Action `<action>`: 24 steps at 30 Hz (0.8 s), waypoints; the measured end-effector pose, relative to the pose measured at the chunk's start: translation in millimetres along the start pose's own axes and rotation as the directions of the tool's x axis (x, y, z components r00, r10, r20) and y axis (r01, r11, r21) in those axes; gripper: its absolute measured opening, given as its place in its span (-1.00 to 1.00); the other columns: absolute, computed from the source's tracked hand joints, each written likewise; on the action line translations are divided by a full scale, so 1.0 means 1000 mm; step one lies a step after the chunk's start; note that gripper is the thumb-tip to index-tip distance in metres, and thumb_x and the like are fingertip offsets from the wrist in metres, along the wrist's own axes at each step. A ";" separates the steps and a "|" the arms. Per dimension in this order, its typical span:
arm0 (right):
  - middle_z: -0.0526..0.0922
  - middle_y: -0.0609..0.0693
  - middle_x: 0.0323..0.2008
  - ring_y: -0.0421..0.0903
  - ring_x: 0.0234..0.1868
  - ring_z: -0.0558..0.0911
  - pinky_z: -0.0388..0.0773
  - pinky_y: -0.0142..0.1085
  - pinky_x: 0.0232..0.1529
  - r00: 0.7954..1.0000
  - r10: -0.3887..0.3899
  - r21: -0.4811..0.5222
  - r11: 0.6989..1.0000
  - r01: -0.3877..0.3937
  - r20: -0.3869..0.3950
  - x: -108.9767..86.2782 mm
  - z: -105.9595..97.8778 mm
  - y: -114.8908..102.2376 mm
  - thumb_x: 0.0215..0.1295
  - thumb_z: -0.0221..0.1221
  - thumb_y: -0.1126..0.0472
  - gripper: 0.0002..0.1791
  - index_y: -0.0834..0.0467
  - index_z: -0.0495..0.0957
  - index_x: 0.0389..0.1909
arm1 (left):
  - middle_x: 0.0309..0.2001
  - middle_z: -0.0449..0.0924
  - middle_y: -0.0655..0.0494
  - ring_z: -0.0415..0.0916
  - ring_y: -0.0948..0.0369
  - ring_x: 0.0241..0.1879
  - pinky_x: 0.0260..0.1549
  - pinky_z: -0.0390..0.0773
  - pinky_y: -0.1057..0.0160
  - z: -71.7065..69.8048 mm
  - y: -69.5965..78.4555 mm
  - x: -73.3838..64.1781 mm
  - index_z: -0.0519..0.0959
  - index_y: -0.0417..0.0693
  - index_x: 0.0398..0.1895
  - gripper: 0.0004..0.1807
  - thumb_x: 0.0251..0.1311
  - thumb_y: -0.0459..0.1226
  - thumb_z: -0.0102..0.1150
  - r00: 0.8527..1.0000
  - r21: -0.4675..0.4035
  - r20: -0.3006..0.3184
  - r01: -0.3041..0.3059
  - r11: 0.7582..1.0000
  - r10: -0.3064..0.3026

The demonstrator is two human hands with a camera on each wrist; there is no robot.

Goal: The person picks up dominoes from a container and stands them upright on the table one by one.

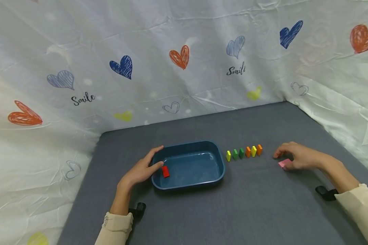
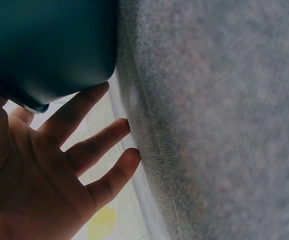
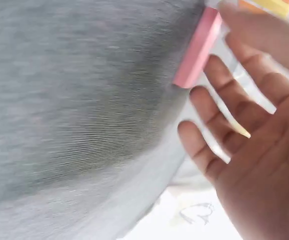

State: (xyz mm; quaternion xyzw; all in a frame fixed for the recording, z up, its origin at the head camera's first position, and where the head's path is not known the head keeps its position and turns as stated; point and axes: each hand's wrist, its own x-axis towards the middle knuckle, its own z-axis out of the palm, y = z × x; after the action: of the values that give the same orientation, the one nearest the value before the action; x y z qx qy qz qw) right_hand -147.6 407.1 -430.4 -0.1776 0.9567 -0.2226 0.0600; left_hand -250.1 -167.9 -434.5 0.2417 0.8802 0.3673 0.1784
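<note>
At the left end of a blue tray (image 1: 188, 186) is my left hand (image 1: 141, 170), its thumb over the rim and its other fingers outside. In the left wrist view those fingers are straight and spread, one fingertip right at the tray's outer wall. A red block (image 1: 165, 172) is inside the tray, just below the thumb. To the right, my right hand (image 1: 300, 157) is low over the table around a pink block (image 1: 284, 163). The right wrist view has the thumb tip right at one end of the pink block (image 3: 198, 49), the other fingers spread loosely beside it.
Between the tray and my right hand, several small blocks stand in a row: yellow (image 1: 228, 156), green (image 1: 241, 153) and orange (image 1: 259, 149) among them. They are on a grey table (image 1: 202, 217). White curtains (image 1: 153, 34) with printed hearts enclose its back and sides.
</note>
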 end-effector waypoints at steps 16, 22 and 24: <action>0.65 0.08 -0.17 -0.28 -0.20 0.60 0.60 -0.39 -0.24 0.979 0.045 0.332 0.943 0.024 -0.199 0.029 0.009 0.007 0.25 0.33 0.41 -0.72 0.26 0.56 -0.04 | 0.66 -0.10 0.04 -0.02 -0.21 0.59 0.41 0.12 -0.43 0.000 -0.001 0.000 -0.03 0.39 0.63 -0.27 0.51 0.08 0.01 1.000 -0.008 -0.003 0.002 1.000 -0.002; 0.66 0.11 -0.17 -0.24 -0.21 0.60 0.58 -0.38 -0.28 0.984 0.045 0.364 0.931 0.020 -0.171 0.033 0.014 0.008 0.22 0.34 0.44 -0.73 0.25 0.57 -0.07 | 0.66 -0.10 0.05 -0.02 -0.21 0.59 0.41 0.13 -0.43 0.000 -0.002 0.000 -0.03 0.44 0.62 -0.27 0.51 0.09 0.01 1.000 -0.009 -0.002 -0.001 1.000 0.001; 0.66 0.11 -0.17 -0.25 -0.22 0.59 0.57 -0.38 -0.30 0.985 0.040 0.367 0.930 0.026 -0.171 0.033 0.014 0.008 0.22 0.33 0.45 -0.73 0.25 0.57 -0.08 | 0.66 -0.10 0.05 -0.02 -0.21 0.59 0.41 0.13 -0.43 0.000 -0.002 0.000 -0.03 0.46 0.62 -0.28 0.51 0.09 0.01 1.000 -0.009 -0.004 0.000 1.000 0.000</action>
State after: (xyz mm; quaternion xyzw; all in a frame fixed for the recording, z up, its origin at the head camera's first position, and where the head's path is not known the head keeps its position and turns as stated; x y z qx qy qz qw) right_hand -178.0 395.8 -448.0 -0.1395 0.9003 -0.4123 0.0087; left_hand -250.8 -169.1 -436.4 0.2404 0.8789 0.3717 0.1776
